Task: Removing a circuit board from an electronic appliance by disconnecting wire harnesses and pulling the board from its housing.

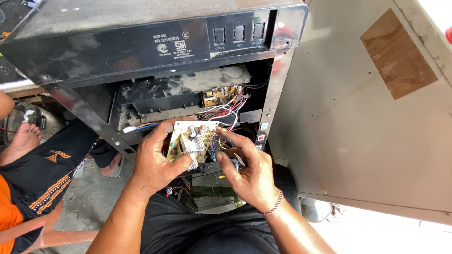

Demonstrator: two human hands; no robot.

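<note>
My left hand (153,162) grips a small pale circuit board (190,138) with a finned metal heat sink, held in front of the open black appliance cabinet (141,47). My right hand (247,171) touches the board's right edge, fingers pinching among the red, white and yellow wires (226,113) that run from it into the cabinet. A second yellowish board (219,95) sits deeper inside, under a dusty black tray (183,84).
The cabinet's grey side panel (367,117) with a brown patch lies open to the right. Another person in an orange and black outfit sits at left, a bare foot (21,141) on the ground. Three rocker switches (239,34) line the cabinet front.
</note>
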